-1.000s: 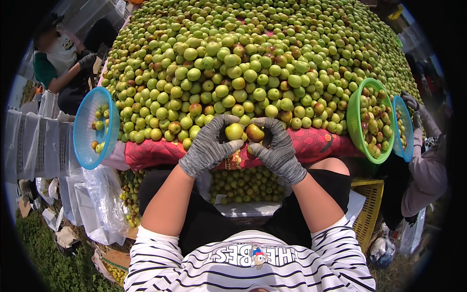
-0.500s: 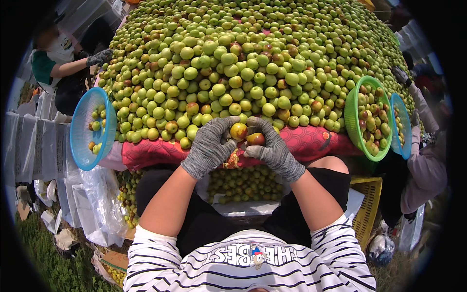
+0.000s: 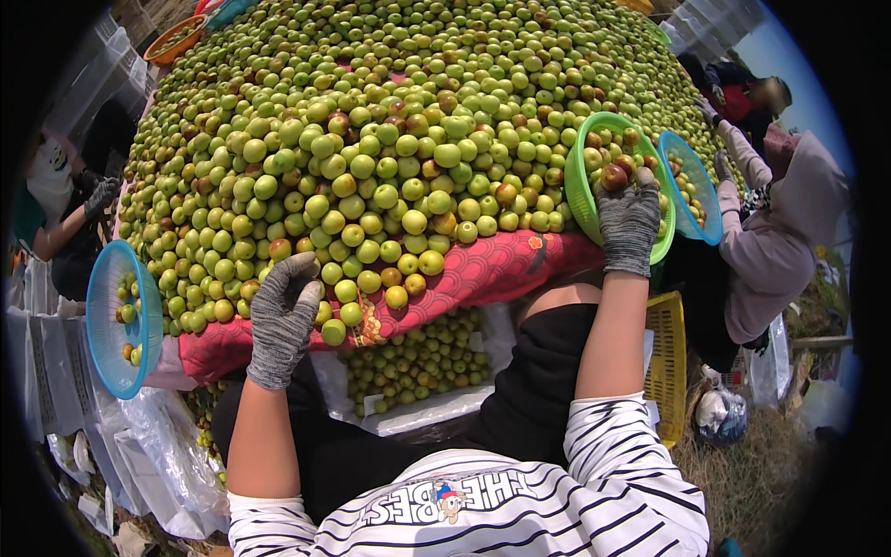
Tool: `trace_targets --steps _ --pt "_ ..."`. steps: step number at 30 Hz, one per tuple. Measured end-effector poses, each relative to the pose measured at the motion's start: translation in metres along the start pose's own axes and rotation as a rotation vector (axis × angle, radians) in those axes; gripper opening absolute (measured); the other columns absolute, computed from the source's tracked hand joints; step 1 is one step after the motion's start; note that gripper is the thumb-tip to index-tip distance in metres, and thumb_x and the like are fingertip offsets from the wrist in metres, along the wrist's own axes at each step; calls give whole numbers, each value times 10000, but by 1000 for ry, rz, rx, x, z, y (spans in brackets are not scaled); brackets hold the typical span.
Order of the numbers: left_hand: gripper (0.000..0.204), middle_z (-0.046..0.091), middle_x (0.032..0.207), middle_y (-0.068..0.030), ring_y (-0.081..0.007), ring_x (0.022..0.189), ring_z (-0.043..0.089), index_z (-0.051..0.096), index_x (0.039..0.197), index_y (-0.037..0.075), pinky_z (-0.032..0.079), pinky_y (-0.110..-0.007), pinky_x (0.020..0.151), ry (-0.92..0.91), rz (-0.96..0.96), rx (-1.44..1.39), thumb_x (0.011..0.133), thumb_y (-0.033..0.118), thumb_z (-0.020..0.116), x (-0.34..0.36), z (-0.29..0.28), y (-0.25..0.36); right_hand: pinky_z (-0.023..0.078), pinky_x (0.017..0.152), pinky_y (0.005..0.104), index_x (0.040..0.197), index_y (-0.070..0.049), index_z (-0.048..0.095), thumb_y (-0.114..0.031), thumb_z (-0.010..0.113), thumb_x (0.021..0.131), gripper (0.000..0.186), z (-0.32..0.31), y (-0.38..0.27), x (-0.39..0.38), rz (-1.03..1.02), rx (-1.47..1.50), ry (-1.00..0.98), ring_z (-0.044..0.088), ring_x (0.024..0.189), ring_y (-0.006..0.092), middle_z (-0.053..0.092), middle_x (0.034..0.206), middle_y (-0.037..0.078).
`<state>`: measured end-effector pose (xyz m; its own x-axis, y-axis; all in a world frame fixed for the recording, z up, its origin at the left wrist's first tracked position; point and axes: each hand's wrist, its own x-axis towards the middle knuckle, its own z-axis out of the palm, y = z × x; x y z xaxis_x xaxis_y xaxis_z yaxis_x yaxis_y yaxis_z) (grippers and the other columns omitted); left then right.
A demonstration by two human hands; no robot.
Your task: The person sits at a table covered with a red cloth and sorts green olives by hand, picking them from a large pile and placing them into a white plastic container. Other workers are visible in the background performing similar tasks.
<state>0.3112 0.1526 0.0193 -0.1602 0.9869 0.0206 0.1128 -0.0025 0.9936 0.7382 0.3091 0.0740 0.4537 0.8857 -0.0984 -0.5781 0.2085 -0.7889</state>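
My left hand (image 3: 299, 278), in a grey knit glove, is at the near edge of the pile of green fruit (image 3: 353, 167), thumb and fingers apart with no fruit visible between them. My right hand (image 3: 626, 200), gloved alike, reaches into the green plastic basket (image 3: 576, 200) of reddish and yellow-green fruit, its fingers curled at a red-brown fruit (image 3: 613, 178). Below the red patterned cloth (image 3: 501, 265) along the pile's edge, more fruit (image 3: 418, 362) lies in a lined container between my legs.
Blue baskets (image 3: 100, 316) (image 3: 701, 218) stand at left and right, an orange one (image 3: 176, 35) at the far left. A yellow crate (image 3: 664, 371) sits by my right leg. A co-worker (image 3: 46, 186) works at left; others (image 3: 770, 251) are at right. Plastic sheeting (image 3: 139, 446) lies at lower left.
The two fruits have left the space between my hands. My right hand has moved up and right to the green basket; my left has moved leftward. The view has shifted.
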Motion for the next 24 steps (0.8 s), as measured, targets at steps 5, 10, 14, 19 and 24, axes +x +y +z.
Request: trace_targets --steps 5,10,14,19,24 --pt "462 620 1067 -92 -203 1000 626 573 1200 30 521 -337 875 -68 -101 610 794 125 772 -11 -3 10 422 994 326 1292 -58 515 -149 643 902 421 18 27 -54 -359 -674 -205 522 1134 161 546 1261 98" --pt "933 506 1190 -230 -392 1078 572 396 1391 46 508 -435 925 -150 -144 1047 632 297 877 -26 25 2 446 1024 430 1360 -19 422 -359 764 768 763 33 104 -135 127 -1493 -1035 564 1144 397 568 1211 234" --pt "1046 389 1277 -258 -402 1135 527 297 1477 87 484 -433 980 -138 -214 1034 627 264 881 -24 45 -10 468 1002 426 1394 1 367 -255 788 723 832 26 147 -159 37 -1446 -943 541 1144 386 484 1290 243" --pt "1061 357 1300 -246 -402 1178 500 287 1484 90 471 -430 1001 -185 -322 1021 619 232 886 -22 49 -8 550 921 328 1429 -53 327 30 724 708 827 18 178 -166 423 -949 -978 487 1219 229 335 1414 153" --pt "1112 368 1340 -271 -421 1230 444 226 1477 65 421 -435 1058 -216 -332 882 603 226 895 -24 41 -24 504 962 341 1475 -102 261 95 665 708 889 15 182 -179 544 -684 -950 512 1194 237 378 1403 129"
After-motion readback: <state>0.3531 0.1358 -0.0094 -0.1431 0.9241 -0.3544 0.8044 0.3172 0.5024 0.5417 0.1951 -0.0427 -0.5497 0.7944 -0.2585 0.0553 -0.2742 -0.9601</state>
